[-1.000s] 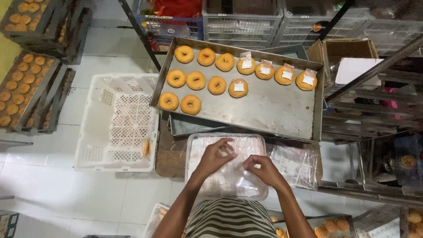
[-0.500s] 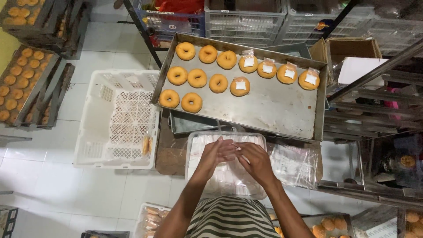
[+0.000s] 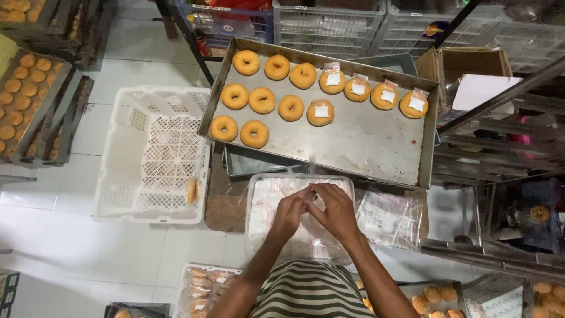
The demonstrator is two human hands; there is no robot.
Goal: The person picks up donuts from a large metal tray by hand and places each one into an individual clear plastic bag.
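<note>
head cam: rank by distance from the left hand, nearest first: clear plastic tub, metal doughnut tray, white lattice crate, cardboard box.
1. Clear plastic tub: directly beneath the left hand.
2. Metal doughnut tray: just beyond the hand, up the frame.
3. White lattice crate: off to the left, on the floor.
4. Cardboard box: far upper right, past the tray.

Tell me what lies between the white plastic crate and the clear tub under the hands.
In the head view, between the white crate and the clear tub lies a brown board; one wrapped doughnut sits just inside the crate.
</note>
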